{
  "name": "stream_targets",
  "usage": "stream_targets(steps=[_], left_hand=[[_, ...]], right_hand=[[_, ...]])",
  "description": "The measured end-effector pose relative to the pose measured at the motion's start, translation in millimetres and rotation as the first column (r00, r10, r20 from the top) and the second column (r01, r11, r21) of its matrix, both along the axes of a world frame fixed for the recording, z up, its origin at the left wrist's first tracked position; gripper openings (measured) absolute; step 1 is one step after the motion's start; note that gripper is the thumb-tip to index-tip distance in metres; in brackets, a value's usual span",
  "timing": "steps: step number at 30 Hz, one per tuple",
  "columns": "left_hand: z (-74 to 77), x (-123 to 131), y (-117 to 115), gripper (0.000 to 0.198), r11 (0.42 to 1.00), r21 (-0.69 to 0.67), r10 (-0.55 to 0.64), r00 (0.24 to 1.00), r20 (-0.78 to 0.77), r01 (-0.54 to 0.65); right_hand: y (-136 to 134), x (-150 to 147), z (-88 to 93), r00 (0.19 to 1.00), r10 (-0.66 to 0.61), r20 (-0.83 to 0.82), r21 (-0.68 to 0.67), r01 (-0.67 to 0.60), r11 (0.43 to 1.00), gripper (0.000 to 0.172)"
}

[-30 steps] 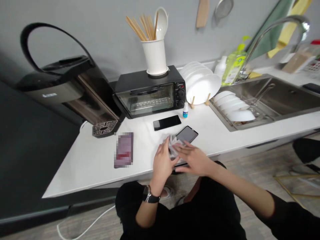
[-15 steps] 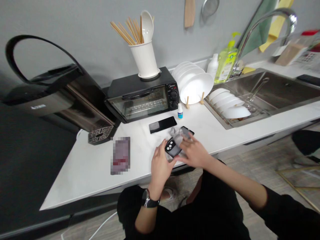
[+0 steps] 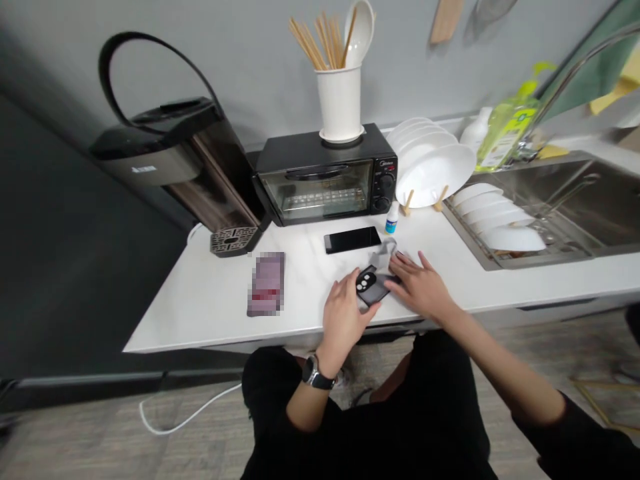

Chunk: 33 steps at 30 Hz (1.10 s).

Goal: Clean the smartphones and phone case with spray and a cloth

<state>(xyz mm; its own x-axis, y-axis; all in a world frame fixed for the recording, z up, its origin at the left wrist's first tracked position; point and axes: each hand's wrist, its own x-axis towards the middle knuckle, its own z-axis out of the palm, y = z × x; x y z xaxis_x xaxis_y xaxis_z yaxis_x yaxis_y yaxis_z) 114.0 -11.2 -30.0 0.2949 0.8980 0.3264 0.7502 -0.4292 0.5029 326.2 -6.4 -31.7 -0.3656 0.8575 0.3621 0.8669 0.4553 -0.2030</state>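
Note:
A dark phone case (image 3: 374,292) with white-looking round camera openings lies near the counter's front edge. My left hand (image 3: 345,313) grips its left end, fingers along the far side and thumb on the near side. A crumpled grey cloth (image 3: 384,253) sticks up behind the case. Flat over the cloth and the case's right end, my right hand (image 3: 420,285) has its fingers stretched out and apart, partly hiding both. Just behind stands a small white spray bottle (image 3: 391,220) with a blue label. A black phone (image 3: 353,240) lies left of the bottle.
A pixelated purplish item (image 3: 267,285) lies at left on the white counter (image 3: 200,313). Behind are a water dispenser (image 3: 200,173), a toaster oven (image 3: 325,187) and a chopstick holder (image 3: 340,103). Racked plates (image 3: 435,173) and a sink (image 3: 590,200) with bowls (image 3: 515,238) are at right.
The camera view has turned left, so everything sits farther right. My right hand's fingers have gone from bent on the cloth to stretched out flat. My left hand keeps its grip on the phone case.

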Motion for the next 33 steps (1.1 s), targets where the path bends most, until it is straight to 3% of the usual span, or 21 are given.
stream_targets(steps=[3, 4, 7, 8, 11, 14, 16, 19, 21, 23, 25, 28, 31, 33], left_hand=[[2.0, 0, -1, 0.083, 1.000, -0.009, -0.002, 1.000, -0.010, 0.002], [2.3, 0, -1, 0.084, 1.000, -0.008, 0.001, 1.000, -0.011, -0.001], [2.7, 0, -1, 0.084, 1.000, -0.003, 0.009, 1.000, -0.008, -0.009], [2.7, 0, 0, 0.085, 1.000, -0.006, 0.007, 1.000, -0.009, -0.007], [1.6, 0, 1, 0.087, 1.000, -0.021, -0.003, 1.000, -0.026, 0.002], [0.6, -2, 0, 0.090, 1.000, 0.002, -0.017, 1.000, -0.024, 0.017], [1.5, -5, -2, 0.088, 0.999, 0.021, -0.046, 0.998, -0.030, 0.046], [5.9, -10, -4, 0.050, 0.995, 0.034, -0.092, 0.993, -0.074, 0.095], [9.8, -12, 0, 0.019, 0.996, 0.037, -0.071, 0.993, -0.095, 0.075], [13.3, -12, 8, 0.018, 1.000, 0.014, -0.018, 0.997, -0.073, 0.019], [15.6, -11, 19, 0.023, 0.999, -0.019, 0.040, 0.998, -0.050, -0.041], [16.1, -10, 30, 0.023, 0.996, 0.008, 0.085, 0.990, -0.108, -0.085], [12.9, -10, 26, 0.027, 0.993, 0.074, 0.105, 0.984, -0.146, -0.095], [9.4, -8, 16, 0.049, 0.995, 0.072, 0.072, 0.990, -0.120, -0.063]], right_hand=[[-3, 3, -1.0, 0.955, 0.296, -0.020, -0.076, -0.296, 0.952, 0.072], [-3, 4, -0.4, 0.961, 0.275, -0.017, -0.078, -0.276, 0.958, 0.068], [-5, 6, 1.6, 1.000, -0.004, -0.024, -0.001, 0.004, 1.000, 0.054], [-7, 5, 1.3, 0.999, 0.036, -0.035, 0.005, -0.035, 0.999, 0.055], [-13, -3, -3.8, 0.945, 0.300, -0.129, -0.051, -0.308, 0.950, 0.047], [-13, -3, -9.8, 0.888, 0.280, -0.366, -0.082, -0.330, 0.940, 0.026], [-9, 4, -10.8, 0.765, 0.090, -0.637, -0.120, -0.213, 0.970, 0.022], [-2, 21, -7.6, 0.384, -0.188, -0.904, -0.162, 0.099, 0.982, 0.043], [1, 33, -2.8, 0.184, -0.234, -0.955, -0.179, 0.275, 0.945, 0.048], [0, 43, 3.4, 0.109, -0.234, -0.966, -0.172, 0.404, 0.899, 0.048], [-1, 49, 9.8, 0.136, -0.220, -0.966, -0.114, 0.539, 0.835, 0.046], [1, 51, 15.5, 0.284, -0.222, -0.933, -0.002, 0.613, 0.790, 0.042], [10, 45, 12.4, 0.472, -0.281, -0.835, 0.012, 0.526, 0.850, 0.036], [18, 33, 6.1, 0.651, -0.286, -0.703, -0.015, 0.388, 0.922, 0.033]])
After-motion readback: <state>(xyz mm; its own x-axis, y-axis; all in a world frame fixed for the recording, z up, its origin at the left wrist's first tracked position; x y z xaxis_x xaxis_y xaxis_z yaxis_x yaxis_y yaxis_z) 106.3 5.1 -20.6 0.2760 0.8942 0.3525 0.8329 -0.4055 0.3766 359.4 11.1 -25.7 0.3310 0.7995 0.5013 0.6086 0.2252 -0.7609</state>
